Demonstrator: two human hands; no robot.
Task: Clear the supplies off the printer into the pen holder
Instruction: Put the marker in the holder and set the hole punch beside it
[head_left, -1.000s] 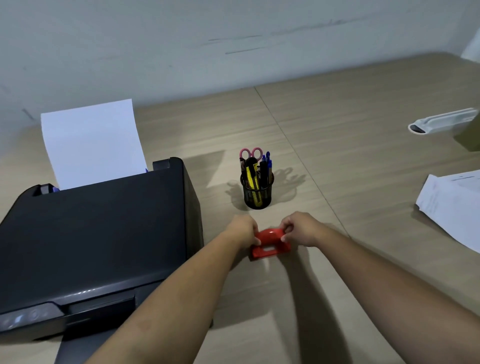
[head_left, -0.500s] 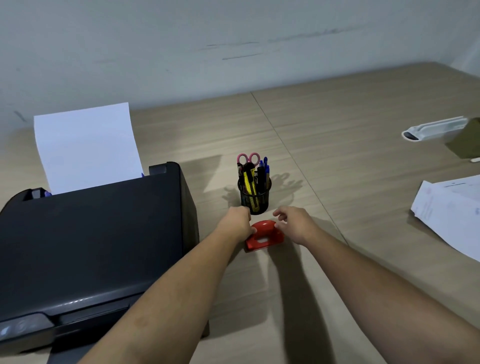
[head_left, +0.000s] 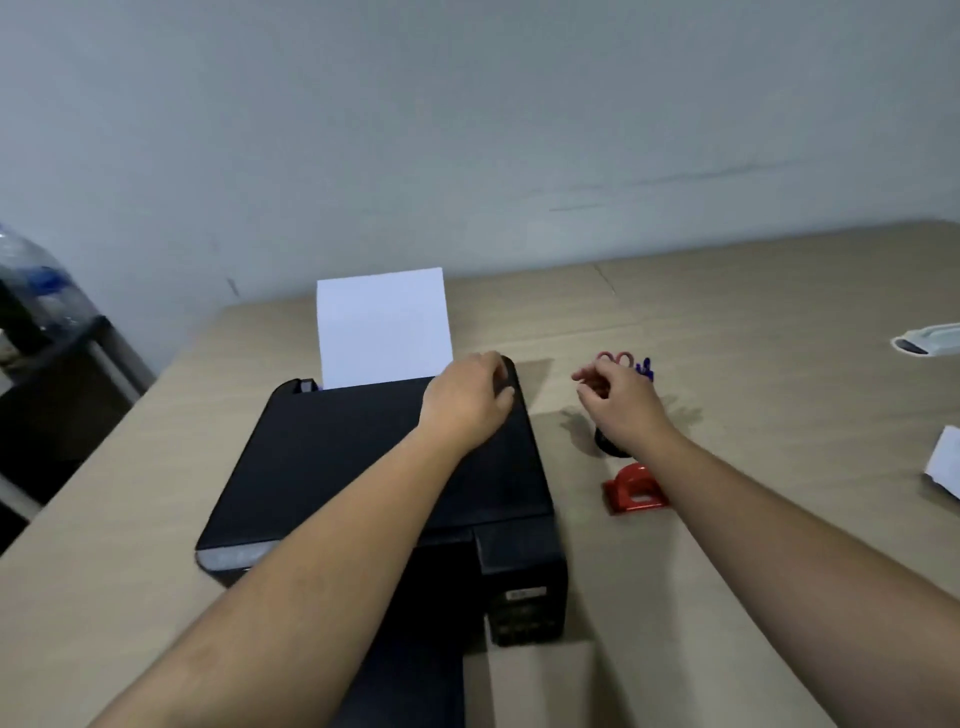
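The black printer (head_left: 337, 467) sits on the wooden table (head_left: 779, 322), and its lid is bare. My left hand (head_left: 465, 397) lies on the printer's back right corner with the fingers curled over the edge. To the right, my right hand (head_left: 621, 402) hovers over the black mesh pen holder (head_left: 610, 448), fingers apart and holding nothing. The hand hides most of the holder. Pink scissors handles (head_left: 615, 357) and blue pens (head_left: 644, 367) stick out behind it. A red hole punch (head_left: 635, 491) rests on the table just in front of the holder, with neither hand touching it.
A white sheet (head_left: 383, 327) stands in the printer's rear feed. A water bottle (head_left: 36, 286) stands on a dark stand (head_left: 62, 395) beyond the table's left edge. A white object (head_left: 930, 340) and loose paper (head_left: 946, 462) lie at the far right.
Both hands have let go of the red hole punch. The left hand moved onto the printer's corner and the right hand rose over the pen holder. The view swung left.
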